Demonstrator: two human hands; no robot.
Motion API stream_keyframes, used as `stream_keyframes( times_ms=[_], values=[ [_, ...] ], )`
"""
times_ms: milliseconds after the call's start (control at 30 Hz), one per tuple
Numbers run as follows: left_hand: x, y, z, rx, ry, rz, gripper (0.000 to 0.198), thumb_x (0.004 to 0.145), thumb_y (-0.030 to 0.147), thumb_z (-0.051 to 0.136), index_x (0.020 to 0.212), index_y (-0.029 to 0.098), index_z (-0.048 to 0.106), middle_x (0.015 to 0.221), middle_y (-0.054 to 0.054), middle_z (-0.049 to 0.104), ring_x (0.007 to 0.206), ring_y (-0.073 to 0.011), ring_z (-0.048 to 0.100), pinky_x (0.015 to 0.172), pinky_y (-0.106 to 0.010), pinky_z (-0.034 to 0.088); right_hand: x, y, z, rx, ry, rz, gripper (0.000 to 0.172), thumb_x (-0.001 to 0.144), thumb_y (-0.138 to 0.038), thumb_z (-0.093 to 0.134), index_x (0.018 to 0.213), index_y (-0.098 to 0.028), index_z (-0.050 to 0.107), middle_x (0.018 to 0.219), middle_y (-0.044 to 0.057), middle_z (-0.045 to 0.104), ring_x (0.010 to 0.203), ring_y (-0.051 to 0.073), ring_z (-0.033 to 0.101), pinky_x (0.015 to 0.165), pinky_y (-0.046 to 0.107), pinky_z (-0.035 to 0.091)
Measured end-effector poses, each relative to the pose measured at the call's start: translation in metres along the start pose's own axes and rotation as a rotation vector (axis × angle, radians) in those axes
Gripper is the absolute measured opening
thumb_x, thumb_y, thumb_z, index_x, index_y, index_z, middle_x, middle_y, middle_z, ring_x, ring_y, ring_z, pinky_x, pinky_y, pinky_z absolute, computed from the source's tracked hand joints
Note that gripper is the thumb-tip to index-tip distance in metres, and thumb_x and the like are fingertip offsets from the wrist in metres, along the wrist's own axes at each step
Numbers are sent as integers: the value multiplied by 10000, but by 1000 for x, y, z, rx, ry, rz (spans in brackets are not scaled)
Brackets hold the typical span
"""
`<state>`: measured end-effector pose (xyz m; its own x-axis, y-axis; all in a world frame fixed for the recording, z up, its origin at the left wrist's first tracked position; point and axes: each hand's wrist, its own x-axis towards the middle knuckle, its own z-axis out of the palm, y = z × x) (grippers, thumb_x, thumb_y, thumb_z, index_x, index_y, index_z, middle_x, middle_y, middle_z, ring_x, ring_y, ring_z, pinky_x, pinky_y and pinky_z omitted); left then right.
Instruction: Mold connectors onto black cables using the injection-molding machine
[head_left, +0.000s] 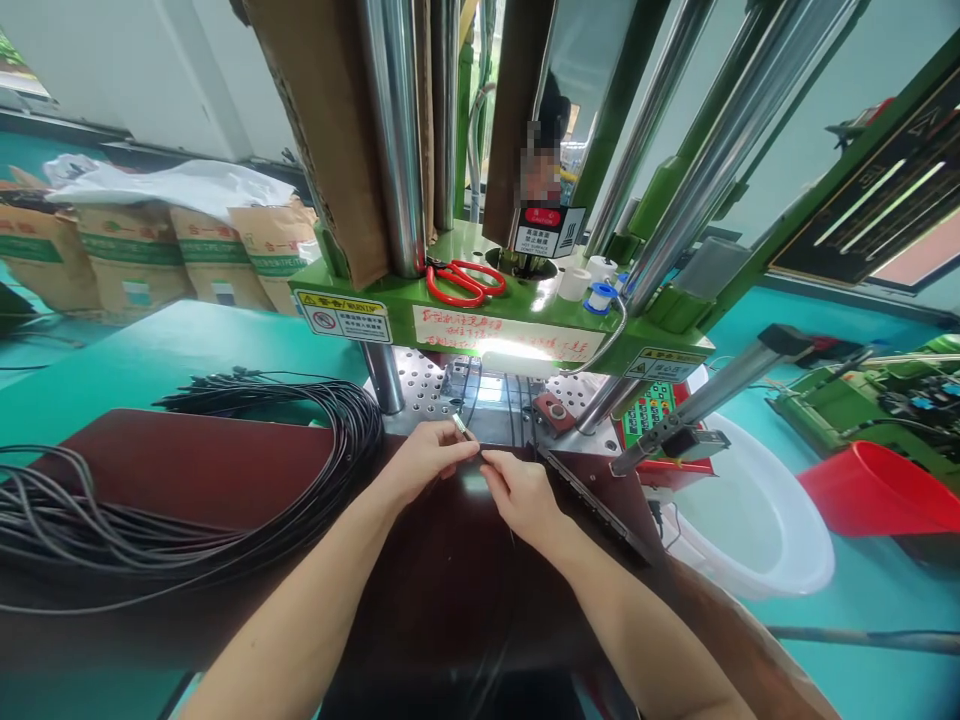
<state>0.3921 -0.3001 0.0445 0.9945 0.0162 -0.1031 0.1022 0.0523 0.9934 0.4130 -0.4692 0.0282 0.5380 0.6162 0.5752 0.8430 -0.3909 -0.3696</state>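
Our left hand (426,462) is narrowed to a pinch, thumb and forefinger on a small metal-ended connector (460,424); our right hand (529,492) is pinched just as tight on what looks like its thin dark cable (481,454), the fingertips nearly meeting. The connector sits above the near edge of the desk (450,590), before the press bed (421,385).

We judge it light and rigid at the tip, perhaps a little slippery, while the cable should bend softly — best held by the connector's body, with the other hand close behind to spare the joint from strain.

Counting outward: one connector in hand, and a few dark strands across the bed, too fine to number. To the left lies one large cable bundle (352,425), its strands overlapping beyond counting. On the green press (420,345) we count one pair of red-handled scissors (466,285) and three small spools (601,297) — two white, one blue. Farther right stand one white tub (806,555) and one red bucket (874,490).
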Motion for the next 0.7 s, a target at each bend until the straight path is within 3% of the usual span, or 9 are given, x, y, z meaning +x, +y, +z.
stream_keyframes(
  times_ms=[100, 233, 400, 467, 567, 633, 700],
  values=[
    [3, -6, 1, 24, 67, 9, 224, 642, 328, 645, 680, 117, 578, 539, 37, 474, 393, -36, 363, 369, -177, 253, -1, -2, 6, -52, -23, 32, 242, 899, -228, 359, 992, -133, 561, 814, 79, 679, 666, 159, 643, 615, 252, 483],
    [8, -13, 3, -117, 155, -31, 230, 597, 316, 667, 610, 125, 539, 481, 51, 441, 351, -25, 320, 342, -177, 227, 1, -4, 14, -86, -45, 45, 252, 892, -207, 351, 1001, -117, 560, 807, 91, 674, 660, 172, 644, 600, 263, 482],
    [11, -15, 5, -230, 170, -74, 357, 604, 366, 671, 506, 154, 401, 434, 72, 356, 346, -12, 260, 331, -168, 193, 3, -9, 14, -53, -71, 50, 256, 889, -203, 350, 1010, -107, 554, 822, 108, 664, 671, 182, 643, 596, 269, 471],
    [11, -15, 7, -238, 157, -45, 363, 627, 379, 657, 516, 160, 389, 435, 80, 328, 351, -16, 265, 341, -171, 212, 3, -12, 11, 41, -67, 126, 247, 875, -218, 377, 1016, -110, 550, 775, 87, 660, 638, 173, 629, 592, 264, 460],
    [11, -16, 7, -212, 153, 35, 294, 688, 399, 601, 605, 153, 463, 472, 73, 345, 388, -36, 321, 386, -184, 282, 7, -14, 3, 271, -108, 329, 218, 847, -243, 427, 986, -130, 550, 554, -11, 583, 500, 130, 557, 541, 230, 430],
    [13, -17, 4, -123, 214, 99, 264, 716, 410, 565, 709, 153, 508, 557, 47, 421, 460, -60, 394, 434, -193, 333, 14, -9, -3, 369, -123, 433, 204, 831, -249, 445, 970, -139, 546, 475, -57, 514, 444, 109, 507, 519, 210, 412],
    [15, -19, 0, 26, 343, 177, 266, 722, 402, 555, 837, 164, 521, 680, 20, 489, 572, -86, 461, 520, -208, 388, 27, 4, -7, 310, -83, 480, 221, 829, -252, 443, 989, -137, 542, 470, -64, 503, 457, 111, 504, 543, 211, 411]
  ],
)
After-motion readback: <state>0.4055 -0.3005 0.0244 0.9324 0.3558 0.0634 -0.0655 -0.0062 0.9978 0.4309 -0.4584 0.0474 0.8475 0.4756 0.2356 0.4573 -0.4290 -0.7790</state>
